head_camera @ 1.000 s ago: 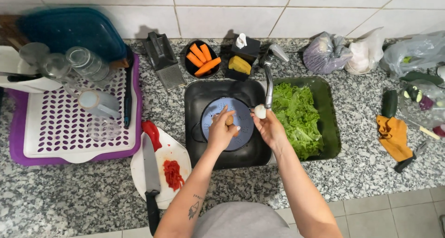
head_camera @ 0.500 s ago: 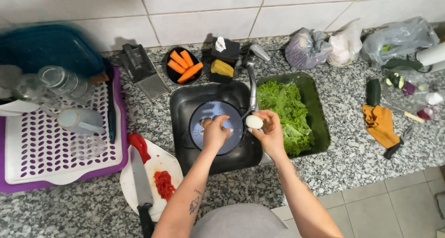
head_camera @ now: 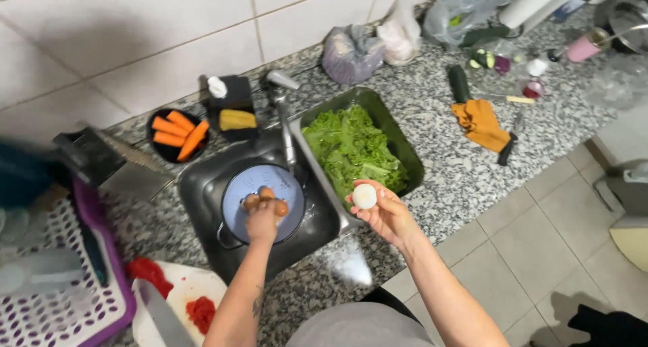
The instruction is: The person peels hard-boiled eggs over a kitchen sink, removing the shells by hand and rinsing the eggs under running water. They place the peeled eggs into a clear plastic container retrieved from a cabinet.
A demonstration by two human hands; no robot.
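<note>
My right hand (head_camera: 386, 215) holds a peeled white egg (head_camera: 364, 196) over the near edge of the green tray of lettuce (head_camera: 351, 148). My left hand (head_camera: 261, 215) reaches into a blue pot (head_camera: 237, 185) standing in the dark sink (head_camera: 202, 185) and grips brown eggs (head_camera: 266, 200) there. The tap (head_camera: 287, 127) stands between the pot and the lettuce tray.
A black bowl of carrots (head_camera: 177, 132) and a sponge holder (head_camera: 233, 111) sit behind the sink. A white plate (head_camera: 172, 300) with red pieces and a knife (head_camera: 162, 316) lies at front left beside a purple dish rack (head_camera: 61, 300). Bags, an orange cloth (head_camera: 480, 123) and small items crowd the right counter.
My right hand has drawn back from the sink with the white egg, toward the counter's front edge. My left hand stays in the pot. The view has swung right and tilted.
</note>
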